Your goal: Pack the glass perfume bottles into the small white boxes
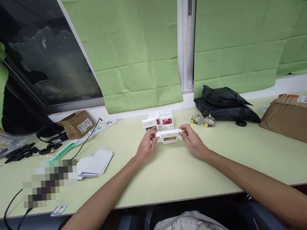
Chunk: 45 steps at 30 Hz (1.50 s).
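Observation:
Between my two hands is a small white carton (pixel 170 137) with a dark picture panel on its front, held just above the table. My left hand (pixel 147 145) pinches its left end, where a white flap sticks out. At the right end, the fingers of my right hand (pixel 193 140) are closed on the carton's upper corner. Right behind it stand similar white boxes: one with a dark panel (pixel 149 123) and one with a pink-red picture (pixel 167 122), with others partly hidden at the back.
Two glass bottles with gold parts (pixel 208 121) stand right of the boxes, before black plastic bags (pixel 224 105). A large cardboard box (pixel 293 120) is at far right. To the left lie flat white cartons (pixel 96 162), a power strip (pixel 98 129), a small brown box (pixel 76 125) and cables.

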Each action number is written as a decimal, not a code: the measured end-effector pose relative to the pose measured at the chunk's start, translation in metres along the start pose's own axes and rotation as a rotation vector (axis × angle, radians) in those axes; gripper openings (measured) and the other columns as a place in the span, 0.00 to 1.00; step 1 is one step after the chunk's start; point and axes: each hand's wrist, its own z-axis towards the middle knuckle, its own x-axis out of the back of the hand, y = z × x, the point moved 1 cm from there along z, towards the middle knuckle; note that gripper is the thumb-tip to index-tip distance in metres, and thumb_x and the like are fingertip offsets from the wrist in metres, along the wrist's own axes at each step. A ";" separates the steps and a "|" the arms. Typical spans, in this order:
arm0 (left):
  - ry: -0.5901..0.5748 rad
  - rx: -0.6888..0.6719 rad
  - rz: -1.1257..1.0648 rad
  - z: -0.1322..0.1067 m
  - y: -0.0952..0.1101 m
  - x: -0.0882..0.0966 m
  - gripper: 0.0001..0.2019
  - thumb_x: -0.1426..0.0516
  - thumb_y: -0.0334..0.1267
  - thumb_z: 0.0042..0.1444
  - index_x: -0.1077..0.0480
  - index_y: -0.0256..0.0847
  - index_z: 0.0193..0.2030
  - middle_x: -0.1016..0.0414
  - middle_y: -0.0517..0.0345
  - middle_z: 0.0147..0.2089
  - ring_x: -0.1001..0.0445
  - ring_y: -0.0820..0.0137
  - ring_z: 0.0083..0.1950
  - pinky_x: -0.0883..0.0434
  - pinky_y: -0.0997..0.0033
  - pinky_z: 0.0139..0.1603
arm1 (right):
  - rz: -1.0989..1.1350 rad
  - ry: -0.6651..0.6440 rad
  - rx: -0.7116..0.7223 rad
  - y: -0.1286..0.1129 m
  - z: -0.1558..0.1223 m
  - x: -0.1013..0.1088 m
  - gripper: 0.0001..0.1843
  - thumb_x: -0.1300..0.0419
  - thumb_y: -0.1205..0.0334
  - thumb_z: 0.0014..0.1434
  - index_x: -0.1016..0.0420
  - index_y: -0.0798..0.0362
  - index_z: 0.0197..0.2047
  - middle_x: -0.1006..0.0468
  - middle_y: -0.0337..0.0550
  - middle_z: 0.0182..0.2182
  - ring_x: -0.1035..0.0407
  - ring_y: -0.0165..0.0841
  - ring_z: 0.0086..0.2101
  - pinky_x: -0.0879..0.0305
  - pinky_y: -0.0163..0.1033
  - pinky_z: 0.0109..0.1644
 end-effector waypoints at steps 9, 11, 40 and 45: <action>0.024 -0.061 0.004 0.001 0.000 0.001 0.11 0.47 0.42 0.74 0.35 0.46 0.60 0.27 0.51 0.54 0.26 0.69 0.43 0.26 0.65 0.46 | -0.005 0.042 0.043 0.000 0.001 0.001 0.14 0.51 0.49 0.75 0.34 0.47 0.54 0.25 0.41 0.40 0.30 0.37 0.38 0.36 0.42 0.45; 0.028 -0.077 0.004 0.001 0.000 0.001 0.11 0.46 0.41 0.74 0.35 0.46 0.60 0.27 0.51 0.53 0.26 0.70 0.43 0.26 0.65 0.46 | -0.003 0.051 0.058 0.000 0.002 0.001 0.13 0.50 0.50 0.75 0.33 0.47 0.53 0.25 0.41 0.41 0.30 0.36 0.37 0.35 0.41 0.44; 0.013 0.061 -0.032 0.002 0.002 0.002 0.10 0.47 0.46 0.74 0.31 0.45 0.52 0.23 0.53 0.50 0.26 0.68 0.43 0.28 0.64 0.45 | -0.001 0.049 0.022 -0.001 0.003 0.003 0.16 0.48 0.48 0.73 0.28 0.48 0.54 0.22 0.44 0.43 0.30 0.37 0.37 0.33 0.41 0.42; -0.022 0.099 -0.018 0.003 0.004 0.003 0.11 0.46 0.48 0.73 0.29 0.46 0.53 0.24 0.55 0.48 0.27 0.69 0.40 0.29 0.67 0.38 | 0.039 -0.018 -0.014 0.000 0.002 0.001 0.19 0.49 0.44 0.74 0.30 0.47 0.56 0.22 0.43 0.44 0.28 0.36 0.37 0.32 0.41 0.41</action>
